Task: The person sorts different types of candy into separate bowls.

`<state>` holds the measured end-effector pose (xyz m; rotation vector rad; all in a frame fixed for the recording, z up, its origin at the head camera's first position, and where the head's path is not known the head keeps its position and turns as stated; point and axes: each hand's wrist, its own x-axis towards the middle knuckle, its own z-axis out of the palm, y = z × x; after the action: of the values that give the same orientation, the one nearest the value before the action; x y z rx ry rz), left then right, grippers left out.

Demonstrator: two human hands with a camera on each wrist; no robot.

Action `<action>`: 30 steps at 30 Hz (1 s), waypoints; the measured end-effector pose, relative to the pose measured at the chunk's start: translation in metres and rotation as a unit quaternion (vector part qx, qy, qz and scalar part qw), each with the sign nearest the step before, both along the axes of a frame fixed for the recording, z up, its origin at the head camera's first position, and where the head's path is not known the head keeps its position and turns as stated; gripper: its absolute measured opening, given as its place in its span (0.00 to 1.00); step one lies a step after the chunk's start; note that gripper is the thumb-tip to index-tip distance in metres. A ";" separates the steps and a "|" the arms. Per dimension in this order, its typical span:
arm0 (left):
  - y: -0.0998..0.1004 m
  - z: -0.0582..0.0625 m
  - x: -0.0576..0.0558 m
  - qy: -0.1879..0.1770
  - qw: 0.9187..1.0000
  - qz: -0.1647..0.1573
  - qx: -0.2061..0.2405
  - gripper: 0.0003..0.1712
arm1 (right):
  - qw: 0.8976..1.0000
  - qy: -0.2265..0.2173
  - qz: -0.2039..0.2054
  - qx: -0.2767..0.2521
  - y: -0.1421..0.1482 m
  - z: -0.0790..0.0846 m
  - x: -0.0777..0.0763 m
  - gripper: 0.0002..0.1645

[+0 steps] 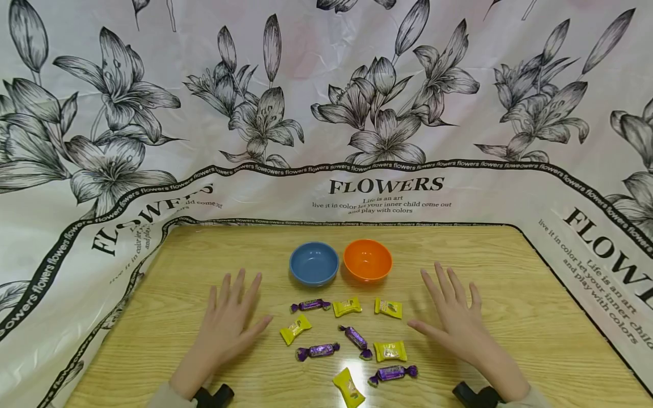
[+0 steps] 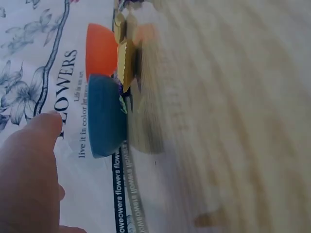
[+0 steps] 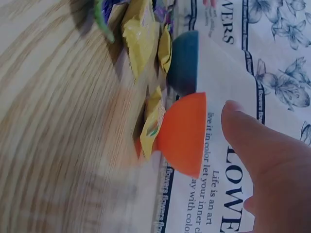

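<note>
The left wrist view's edge crops my left hand [image 2: 31,179], and the tabletop [image 2: 233,145] beside it blurs. My right hand [image 3: 279,167] is also cut off in its own wrist view, where a yellow candy [image 3: 154,120] beyond it hides part of the orange bowl [image 3: 187,133]. Between my hands, the purple candies [image 1: 319,351] bear lettering [image 1: 355,338] too small to read.

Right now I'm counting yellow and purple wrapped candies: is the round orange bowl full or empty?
Empty: the head view looks into the round orange bowl and shows only its bare inside.
</note>
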<state>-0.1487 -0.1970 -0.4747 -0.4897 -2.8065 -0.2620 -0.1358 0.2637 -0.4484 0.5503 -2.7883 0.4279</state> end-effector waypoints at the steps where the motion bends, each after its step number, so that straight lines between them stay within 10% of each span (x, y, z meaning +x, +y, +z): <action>1: 0.001 0.001 -0.002 -0.003 1.000 -0.004 0.003 0.49 | 1.000 -0.002 0.005 -0.006 -0.002 0.001 -0.001 0.60; 19: 0.012 0.005 -0.062 -0.057 0.982 -0.123 0.132 0.54 | 0.985 -0.050 0.112 -0.123 -0.061 0.016 -0.023 0.60; 26: 0.022 -0.002 -0.082 -0.144 0.950 -0.138 0.240 0.58 | 0.964 -0.129 0.141 -0.187 -0.086 0.021 -0.027 0.62; 30: 0.027 -0.011 -0.093 -0.193 0.914 -0.144 0.327 0.61 | 0.944 -0.193 0.145 -0.226 -0.100 0.026 -0.029 0.62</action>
<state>-0.2413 -0.1700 -0.4857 -0.7355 -2.7326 -1.4413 -0.1650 0.1633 -0.4222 0.8380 -2.8083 1.3284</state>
